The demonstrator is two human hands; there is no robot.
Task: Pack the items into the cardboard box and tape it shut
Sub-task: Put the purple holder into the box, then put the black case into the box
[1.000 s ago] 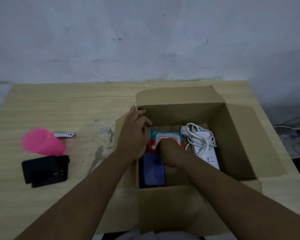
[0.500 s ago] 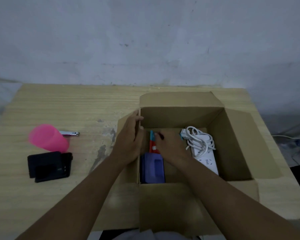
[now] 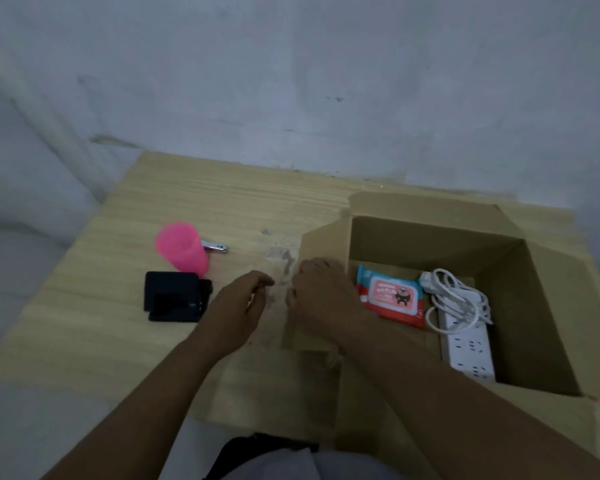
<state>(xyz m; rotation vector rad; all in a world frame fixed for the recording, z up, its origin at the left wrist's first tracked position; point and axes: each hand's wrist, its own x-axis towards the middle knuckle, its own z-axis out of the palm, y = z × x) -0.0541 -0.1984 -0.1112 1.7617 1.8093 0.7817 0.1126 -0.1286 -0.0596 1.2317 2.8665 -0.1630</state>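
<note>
An open cardboard box [image 3: 440, 233] stands at the right of the wooden table. Inside lie a red and blue pack of wipes [image 3: 392, 296] and a white power strip [image 3: 468, 348] with its coiled cable. My right hand [image 3: 321, 299] is over the box's left flap, fingers curled, holding nothing that I can see. My left hand [image 3: 238, 306] hovers over the table just left of the box, fingers loosely apart and empty. On the table to the left lie a pink cup [image 3: 181, 247] on its side, a metal nail clipper [image 3: 215, 248] and a black case [image 3: 175, 301].
The table [image 3: 194, 199] backs onto a grey wall. Its left edge and near edge are close to the loose items. The box's flaps stick out to the left, back and right.
Both hands have come out of the box and moved left. The wipes pack now lies flat inside. The camera has swung left, so the box sits further right in view.
</note>
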